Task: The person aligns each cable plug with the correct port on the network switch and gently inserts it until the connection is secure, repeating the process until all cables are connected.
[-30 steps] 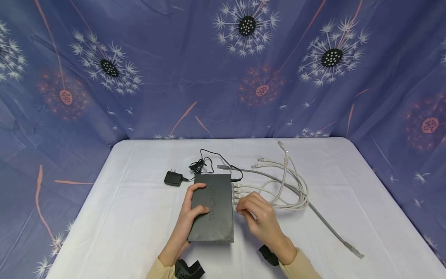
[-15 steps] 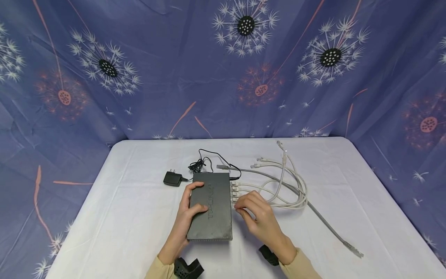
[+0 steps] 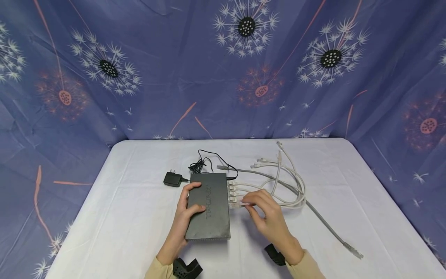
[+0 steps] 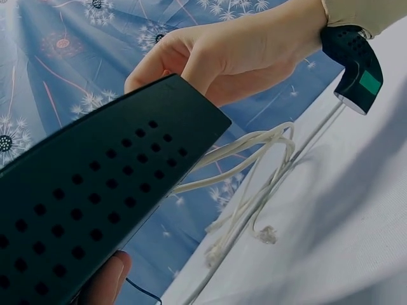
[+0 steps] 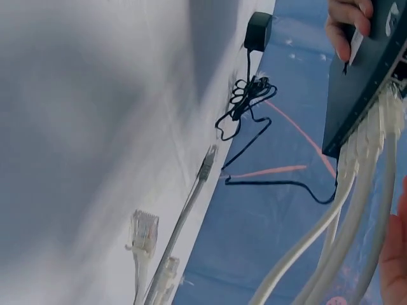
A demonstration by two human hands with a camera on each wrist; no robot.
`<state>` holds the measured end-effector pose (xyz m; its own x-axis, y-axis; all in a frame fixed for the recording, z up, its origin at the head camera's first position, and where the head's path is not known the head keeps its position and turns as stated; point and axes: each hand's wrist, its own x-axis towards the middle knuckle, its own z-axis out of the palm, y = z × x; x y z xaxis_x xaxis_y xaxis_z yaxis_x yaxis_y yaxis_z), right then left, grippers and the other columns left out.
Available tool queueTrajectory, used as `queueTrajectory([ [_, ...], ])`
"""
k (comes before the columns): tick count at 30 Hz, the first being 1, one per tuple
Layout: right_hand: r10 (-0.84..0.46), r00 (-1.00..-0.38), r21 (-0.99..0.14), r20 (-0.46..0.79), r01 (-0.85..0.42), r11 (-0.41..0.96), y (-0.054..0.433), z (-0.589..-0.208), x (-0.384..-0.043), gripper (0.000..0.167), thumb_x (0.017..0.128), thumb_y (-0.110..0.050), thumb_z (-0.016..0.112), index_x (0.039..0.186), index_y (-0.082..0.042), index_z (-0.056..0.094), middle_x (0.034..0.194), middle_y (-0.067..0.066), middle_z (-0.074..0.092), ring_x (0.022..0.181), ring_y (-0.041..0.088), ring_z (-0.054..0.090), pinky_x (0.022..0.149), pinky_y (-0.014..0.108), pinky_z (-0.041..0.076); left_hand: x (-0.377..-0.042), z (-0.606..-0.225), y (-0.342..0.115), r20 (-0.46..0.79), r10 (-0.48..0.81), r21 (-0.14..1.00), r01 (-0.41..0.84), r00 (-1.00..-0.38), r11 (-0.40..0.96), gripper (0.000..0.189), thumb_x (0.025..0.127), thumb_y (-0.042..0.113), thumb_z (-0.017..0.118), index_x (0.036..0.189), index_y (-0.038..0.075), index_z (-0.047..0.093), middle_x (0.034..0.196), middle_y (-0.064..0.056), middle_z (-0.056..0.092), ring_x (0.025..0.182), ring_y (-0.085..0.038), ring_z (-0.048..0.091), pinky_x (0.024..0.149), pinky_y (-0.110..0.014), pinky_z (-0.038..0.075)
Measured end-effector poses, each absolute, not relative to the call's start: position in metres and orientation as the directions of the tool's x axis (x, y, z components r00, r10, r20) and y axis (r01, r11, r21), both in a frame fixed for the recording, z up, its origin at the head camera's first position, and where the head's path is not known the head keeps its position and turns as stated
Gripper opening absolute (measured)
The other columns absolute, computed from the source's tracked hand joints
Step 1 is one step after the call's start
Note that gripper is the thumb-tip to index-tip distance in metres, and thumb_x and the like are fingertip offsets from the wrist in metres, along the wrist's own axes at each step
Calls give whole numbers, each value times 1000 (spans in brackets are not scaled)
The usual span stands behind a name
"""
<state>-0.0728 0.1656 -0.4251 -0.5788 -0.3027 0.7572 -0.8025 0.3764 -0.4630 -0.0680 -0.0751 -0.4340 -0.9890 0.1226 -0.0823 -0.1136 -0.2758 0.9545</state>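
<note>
A flat dark TP-LINK network switch (image 3: 209, 209) is held up in my left hand (image 3: 184, 217); thumb and index finger lie on its top, other fingers beneath. Several pale network cable plugs (image 3: 232, 188) sit in a row along its right side. Level with the nearest plug (image 3: 235, 205), my right hand (image 3: 268, 217) hovers by that plug's cable (image 5: 381, 203), thumb and index fingertips slightly parted. The right wrist view shows the visible part of this hand beside the cable, with its fingertips mostly out of frame. Pale perforated vents (image 4: 95, 197) cover one side of the switch in the left wrist view.
Loose pale network cables (image 3: 299, 190) loop right of the switch, free plugs towards the back. A long grey network cable (image 3: 327, 224) crosses beneath them. A black power adapter (image 3: 172, 179) and its bundled cord (image 3: 197, 166) lie back left on the white-covered table (image 3: 115, 217).
My right hand has moved right, off the nearest plug, uncovering it, and its fingertips have parted slightly. My left hand and the switch have shifted a little left; the attached cables followed.
</note>
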Motion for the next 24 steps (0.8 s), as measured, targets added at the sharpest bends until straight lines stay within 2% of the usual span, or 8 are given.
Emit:
queueTrajectory([
  [5, -287, -623, -500, 727, -768, 401, 172, -422, -74, 32, 75, 14, 68, 101, -4, 66, 101, 5, 65, 92, 20, 58, 77, 22, 46, -68, -435, -75, -82, 122, 953, -113, -989, -281, 64, 79, -2, 54, 139, 17, 39, 136, -16, 35, 111, -30, 42, 80, -40, 44],
  [11, -261, -658, -517, 707, -732, 444, 179, -418, -78, 37, 74, 16, 69, 105, -3, 66, 103, 8, 64, 93, 23, 59, 85, 20, 42, -67, -437, -75, -81, 114, 957, -109, -990, -270, 64, 79, -2, 54, 138, 16, 40, 135, -16, 36, 111, -29, 42, 80, -40, 43],
  [17, -212, -722, -567, 659, -662, 490, 189, -412, -88, 36, 76, 14, 70, 107, -3, 65, 104, 6, 63, 85, 20, 58, 76, 21, 44, -67, -439, -76, -86, 108, 958, -112, -990, -265, 64, 78, -2, 55, 138, 16, 41, 130, -17, 39, 108, -29, 44, 80, -39, 42],
  [24, -196, -717, -558, 669, -658, 505, 195, -407, -101, 37, 75, 13, 71, 108, -3, 65, 103, 8, 64, 80, 22, 62, 74, 20, 46, -68, -439, -76, -81, 105, 960, -106, -991, -259, 64, 78, -1, 55, 138, 15, 41, 134, -16, 38, 110, -29, 42, 83, -40, 40],
])
